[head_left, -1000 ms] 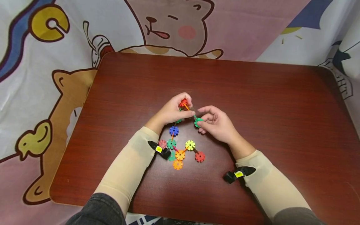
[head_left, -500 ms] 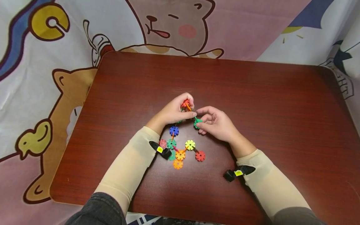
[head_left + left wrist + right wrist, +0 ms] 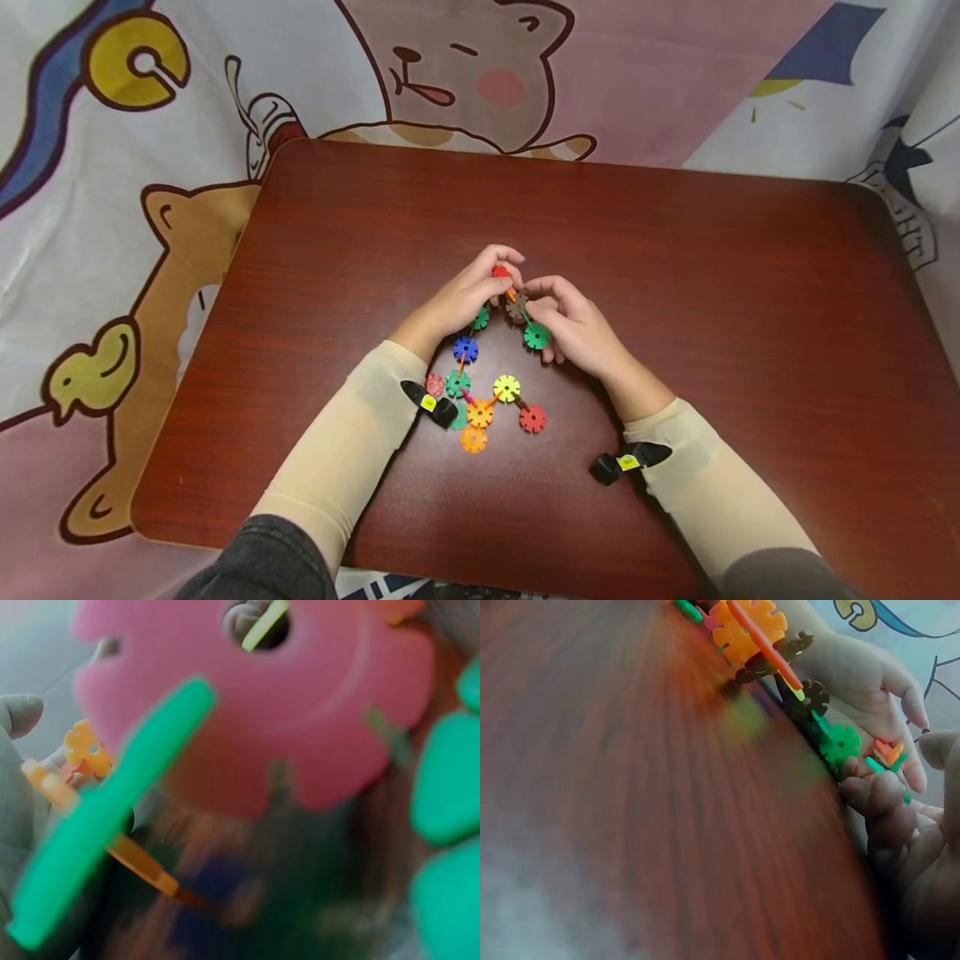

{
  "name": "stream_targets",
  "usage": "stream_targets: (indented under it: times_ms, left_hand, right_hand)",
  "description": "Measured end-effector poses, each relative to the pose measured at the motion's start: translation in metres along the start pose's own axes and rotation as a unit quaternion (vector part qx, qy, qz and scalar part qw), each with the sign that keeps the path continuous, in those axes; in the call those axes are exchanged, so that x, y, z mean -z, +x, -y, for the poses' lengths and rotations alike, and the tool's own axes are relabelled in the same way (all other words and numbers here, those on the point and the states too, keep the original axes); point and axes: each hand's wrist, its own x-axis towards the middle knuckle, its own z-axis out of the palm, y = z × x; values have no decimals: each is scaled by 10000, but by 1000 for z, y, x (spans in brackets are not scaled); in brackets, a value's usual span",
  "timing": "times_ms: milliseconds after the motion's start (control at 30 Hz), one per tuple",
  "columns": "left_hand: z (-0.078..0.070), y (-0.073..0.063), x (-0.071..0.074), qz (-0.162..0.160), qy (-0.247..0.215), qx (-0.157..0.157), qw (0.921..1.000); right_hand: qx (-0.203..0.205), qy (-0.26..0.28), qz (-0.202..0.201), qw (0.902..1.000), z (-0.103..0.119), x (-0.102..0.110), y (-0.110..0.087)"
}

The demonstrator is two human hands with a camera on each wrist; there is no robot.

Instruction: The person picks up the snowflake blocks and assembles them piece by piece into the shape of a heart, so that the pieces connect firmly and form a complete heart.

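A chain of notched plastic interlocking discs lies across the middle in the head view. My left hand (image 3: 471, 290) pinches the red disc (image 3: 501, 272) at the chain's far end, its thumb near an edge-on orange disc (image 3: 512, 295). My right hand (image 3: 581, 333) holds the brown disc (image 3: 516, 308) at its edge between thumb and index finger; a green disc (image 3: 536, 336) hangs just below that thumb. From the left hand the chain runs down through another green disc (image 3: 481, 318) and a blue disc (image 3: 465, 349). Fingers hide some joints.
Nearer the body, the chain continues through an orange disc (image 3: 480, 413) and a yellow disc (image 3: 507, 387) to a red end disc (image 3: 533, 418). The left wrist camera (image 3: 445, 411) sits close beside a pink disc (image 3: 435, 384). Brown tabletop (image 3: 712, 292) surrounds everything.
My right thumb has shifted from the green disc up to the brown one, now showing between the hands. My left thumb has moved up, and the red disc slightly right.
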Motion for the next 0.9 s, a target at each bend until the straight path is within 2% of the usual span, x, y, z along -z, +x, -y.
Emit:
stream_targets:
  times_ms: [133, 267, 467, 533, 633, 733, 800, 867, 900]
  left_hand:
    - [-4, -2, 0, 2, 108, 75, 9999]
    - [-5, -3, -1, -40, 201, 116, 9997]
    - [-7, -3, -2, -144, 314, 174, 9993]
    - [-7, -3, -2, -205, 493, 129, 9985]
    - [-6, -3, 0, -497, 840, -93, 9952]
    - [-4, -8, 8, -1067, 1481, -230, 9829]
    - [-5, -15, 13, -1399, 2046, -107, 9687]
    - [-5, -22, 18, -1474, 2618, 81, 9538]
    - [-5, -25, 20, -1391, 2799, 176, 9497]
  right_hand:
    - [36, -268, 102, 9996, 4, -3, 5]
    - [352, -640, 81, 9973, 7, -5, 10]
    - [813, -1531, -543, 9834, 6, -7, 14]
    - [834, -1655, -676, 9803, 6, -6, 15]
    - [728, -1566, -597, 9832, 7, -4, 16]
    - [561, -1351, -416, 9884, 8, -2, 18]
    - [464, -1186, -334, 9913, 8, 0, 20]
    - [357, -1102, -284, 9929, 9, 0, 23]
    - [321, -1046, -257, 9937, 9, 0, 24]
